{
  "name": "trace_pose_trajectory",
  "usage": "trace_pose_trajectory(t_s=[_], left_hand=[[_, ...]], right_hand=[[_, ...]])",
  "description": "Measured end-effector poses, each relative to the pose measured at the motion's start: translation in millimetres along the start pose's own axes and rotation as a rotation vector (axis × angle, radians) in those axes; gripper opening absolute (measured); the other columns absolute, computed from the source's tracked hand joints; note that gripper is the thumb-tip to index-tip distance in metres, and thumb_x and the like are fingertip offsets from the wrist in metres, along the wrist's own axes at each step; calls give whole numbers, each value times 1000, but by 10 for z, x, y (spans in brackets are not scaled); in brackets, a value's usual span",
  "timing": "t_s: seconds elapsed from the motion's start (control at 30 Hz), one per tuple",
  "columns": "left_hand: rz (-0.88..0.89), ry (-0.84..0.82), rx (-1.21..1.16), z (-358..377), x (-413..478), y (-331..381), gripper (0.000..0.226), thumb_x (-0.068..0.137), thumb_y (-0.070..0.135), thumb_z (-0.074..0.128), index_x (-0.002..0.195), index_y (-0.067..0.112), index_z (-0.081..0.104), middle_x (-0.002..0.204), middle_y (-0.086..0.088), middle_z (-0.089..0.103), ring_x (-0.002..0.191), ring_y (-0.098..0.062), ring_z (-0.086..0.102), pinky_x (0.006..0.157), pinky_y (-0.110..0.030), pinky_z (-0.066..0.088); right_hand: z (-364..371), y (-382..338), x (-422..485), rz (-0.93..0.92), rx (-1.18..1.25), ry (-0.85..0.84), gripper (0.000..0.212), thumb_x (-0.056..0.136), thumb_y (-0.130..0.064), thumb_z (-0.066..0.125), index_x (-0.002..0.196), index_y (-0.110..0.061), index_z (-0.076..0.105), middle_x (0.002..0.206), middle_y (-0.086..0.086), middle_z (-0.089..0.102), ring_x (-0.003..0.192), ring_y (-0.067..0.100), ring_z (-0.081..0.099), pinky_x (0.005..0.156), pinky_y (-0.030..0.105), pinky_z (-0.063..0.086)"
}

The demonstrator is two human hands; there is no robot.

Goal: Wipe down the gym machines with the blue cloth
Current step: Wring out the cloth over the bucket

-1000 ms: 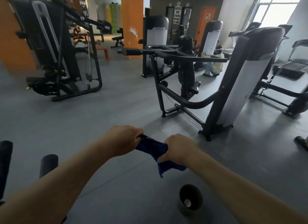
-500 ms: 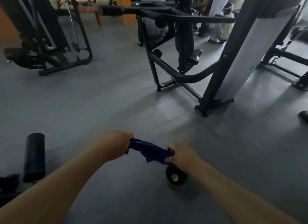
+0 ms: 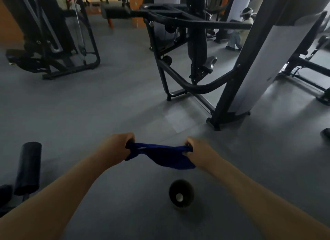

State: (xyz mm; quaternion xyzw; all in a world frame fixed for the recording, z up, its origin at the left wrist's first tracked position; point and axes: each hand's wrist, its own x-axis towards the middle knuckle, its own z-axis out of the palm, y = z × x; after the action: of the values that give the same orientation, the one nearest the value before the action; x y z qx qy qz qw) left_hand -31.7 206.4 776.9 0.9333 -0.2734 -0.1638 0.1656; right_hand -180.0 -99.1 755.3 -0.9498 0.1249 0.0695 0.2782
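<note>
A blue cloth [image 3: 164, 155] hangs stretched between my two hands above the grey floor. My left hand [image 3: 114, 147] grips its left end with curled fingers. My right hand [image 3: 200, 154] grips the right end the same way. Ahead stands a black-framed gym machine [image 3: 192, 43] with a long horizontal bar, a padded column and a white weight-stack cover [image 3: 257, 68]. Neither hand touches any machine.
A dark round cup-like object [image 3: 181, 195] sits on the floor just below the cloth. A black foam roller pad [image 3: 28, 168] juts in at the lower left. Another black machine [image 3: 53, 43] stands far left. A person [image 3: 239, 36] sits on the floor far behind.
My hands have moved apart and the bunched cloth is now pulled out wide between them. The view tilted down, then crept a little closer to the machine.
</note>
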Motion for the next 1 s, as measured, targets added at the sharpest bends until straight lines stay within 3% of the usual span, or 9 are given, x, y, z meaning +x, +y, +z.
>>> trace_pose_trajectory(t_s=[0.1,0.17,0.3,0.47,0.53,0.63,0.8,0.9,1.0], left_hand=[[43,-21,3,-152,10,-67,19,92,18,78,91,30,64,87,9,68,81,-17,64,65,-28,44],[56,-24,-24,-266,-4,-114,14,96,26,81,97,32,69,91,15,68,84,-11,64,67,-22,45],[82,-17,-45,-430,-64,-191,13,109,28,64,111,34,76,101,14,72,94,-13,66,86,-34,53],[141,-18,192,-542,-162,-167,24,113,21,49,120,32,69,109,9,71,97,-20,66,86,-37,52],[176,-22,267,-622,-237,-145,20,111,26,52,123,32,66,112,6,72,100,-23,68,90,-40,55],[263,43,366,-695,-350,-190,33,109,22,52,139,36,57,123,9,71,104,-21,67,86,-37,53],[347,-45,354,-700,-420,-371,41,109,18,52,140,46,53,127,11,74,106,-19,68,86,-36,56],[423,-93,374,-618,-413,-546,39,110,18,50,137,46,53,124,12,72,106,-19,67,87,-36,55],[620,-112,502,-428,-343,-719,35,110,19,51,136,40,58,118,11,70,102,-19,67,85,-39,58]], right_hand=[[-142,-65,23,-13,28,61,15,98,-26,71,95,-33,57,90,-9,68,80,11,66,68,29,55],[-239,-123,39,-14,29,88,13,96,-25,73,94,-30,61,89,-8,69,79,12,68,71,34,61],[-352,-310,59,-67,-64,79,11,97,-21,73,93,-27,64,92,-7,67,82,11,67,77,37,64],[-386,-577,39,-164,-199,136,22,94,-3,60,91,-25,62,87,-6,64,77,13,64,74,42,63],[-380,-665,13,-211,-248,150,22,96,-3,55,96,-25,63,85,-5,66,76,14,66,72,40,63],[-366,-741,-44,-290,-321,166,22,105,-10,49,108,-23,66,91,-1,71,78,17,68,73,38,64],[-340,-646,-130,-393,-407,82,19,110,-22,45,116,-36,55,100,-6,68,81,14,66,72,35,63],[-259,-416,-213,-494,-540,-25,28,103,-12,49,115,-37,54,111,-8,63,85,13,62,71,33,59],[-111,-147,-293,-567,-647,-126,35,100,-6,57,120,-34,54,122,-5,59,93,21,63,73,40,60]])
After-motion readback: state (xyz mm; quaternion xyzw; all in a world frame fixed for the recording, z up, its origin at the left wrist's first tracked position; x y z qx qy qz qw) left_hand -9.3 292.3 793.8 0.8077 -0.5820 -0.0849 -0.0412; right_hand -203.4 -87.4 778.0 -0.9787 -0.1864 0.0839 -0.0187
